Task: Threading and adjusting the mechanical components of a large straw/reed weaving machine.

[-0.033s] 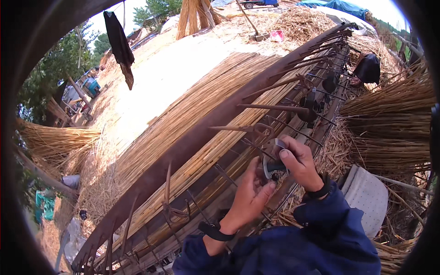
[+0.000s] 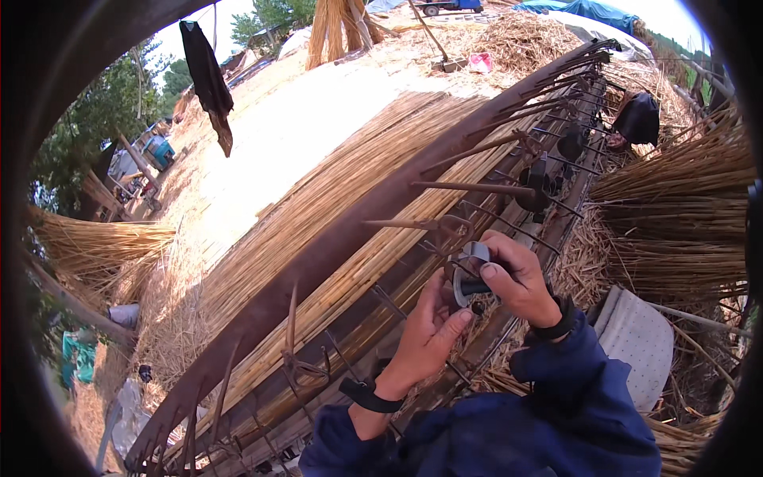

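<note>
Between my hands is a small spool-like metal piece (image 2: 475, 253) with shiny silver ends and a dark core. My right hand (image 2: 520, 280) pinches its right side between thumb and fingers. My left hand (image 2: 433, 330) has its fingers against the lower silver end, the thumb bent toward them; a small dark knob shows by the thumb tip. Just beyond runs a long rusty beam (image 2: 334, 254) with metal prongs, and pale reed stalks (image 2: 362, 278) lie along it. Dark rods cross the frame below my hands. A black round piece (image 2: 539, 187) sits on the frame farther up.
Reeds spread flat (image 2: 342, 187) beyond the beam. Reed bundles (image 2: 675, 222) lie at the right, another bundle (image 2: 103, 238) at the left. A pale dotted padded sheet (image 2: 636, 346) is by my right elbow. A dark cloth (image 2: 208, 87) hangs at upper left.
The spool-like piece has turned, so more of its upper silver end shows. My left hand has shifted slightly down and left; my right hand has barely moved.
</note>
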The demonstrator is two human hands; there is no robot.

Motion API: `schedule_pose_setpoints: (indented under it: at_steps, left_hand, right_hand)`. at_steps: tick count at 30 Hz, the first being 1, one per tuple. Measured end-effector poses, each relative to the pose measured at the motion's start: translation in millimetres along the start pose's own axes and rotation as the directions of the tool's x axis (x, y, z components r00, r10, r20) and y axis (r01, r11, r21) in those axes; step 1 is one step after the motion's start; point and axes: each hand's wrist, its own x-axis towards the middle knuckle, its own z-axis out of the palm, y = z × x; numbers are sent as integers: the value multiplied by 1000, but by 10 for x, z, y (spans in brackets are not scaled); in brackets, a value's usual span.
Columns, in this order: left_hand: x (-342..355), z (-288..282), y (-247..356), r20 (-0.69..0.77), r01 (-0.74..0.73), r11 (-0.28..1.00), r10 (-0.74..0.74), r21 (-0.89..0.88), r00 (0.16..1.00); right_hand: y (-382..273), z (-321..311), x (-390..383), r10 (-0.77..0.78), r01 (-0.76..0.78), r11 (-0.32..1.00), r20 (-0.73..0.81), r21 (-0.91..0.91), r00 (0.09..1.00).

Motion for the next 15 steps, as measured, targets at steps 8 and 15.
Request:
schedule_pose_setpoints:
  at_steps: [8, 15]
  left_hand:
    - [191, -27, 266, 37, -213, 832, 226, 512, 973]
    - [-531, -268, 133, -83, -13, 930, 46, 367, 995]
  right_hand:
    - [-79, -76, 127, -83, 83, 996, -25, 30, 996]
    - [289, 184, -198, 324, -116, 915, -530, 387, 784]
